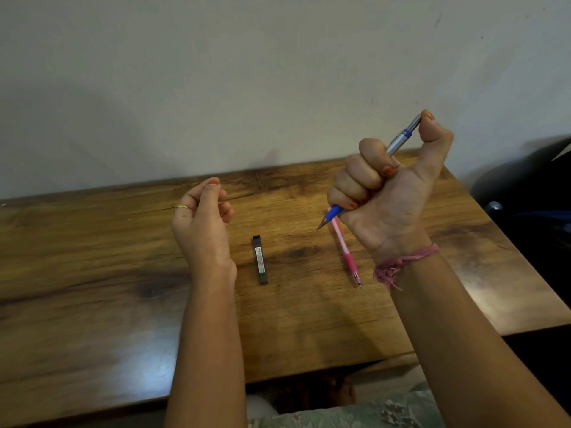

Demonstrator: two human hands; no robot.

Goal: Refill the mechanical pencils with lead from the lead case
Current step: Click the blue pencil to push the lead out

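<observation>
Brown wood makes up the table [108, 304] under my head camera, with a plain pale wall behind it and something dark off to the right. My right hand [386, 193] is up in the air, and its fingers are wrapped tight around the blue and silver pencil [398, 143]. That pencil is tilted: its point aims down and to the left, and its push end sticks up to the right, with my thumb resting on top of it. My left hand [204, 223] is raised too, with its fingers loosely curled and the thumb and first finger close together. It may be pinching a thin stick of lead, but that is too small for me to tell. The black lead case [260, 260] lies flat on the table between my two hands, with its long side running away from me. It is just beside my left wrist, so I think my left hand is the nearer one to pick it up. The pink pencil [346, 251] lies flat on the table too, partly under my right hand, with its tip pointing toward me. Nothing touches the case or the pink pencil. I think the blue pencil is the one being worked on now, and the pink one has not been filled yet. For the next move the lead would have to go in at the top end, where my thumb sits.
</observation>
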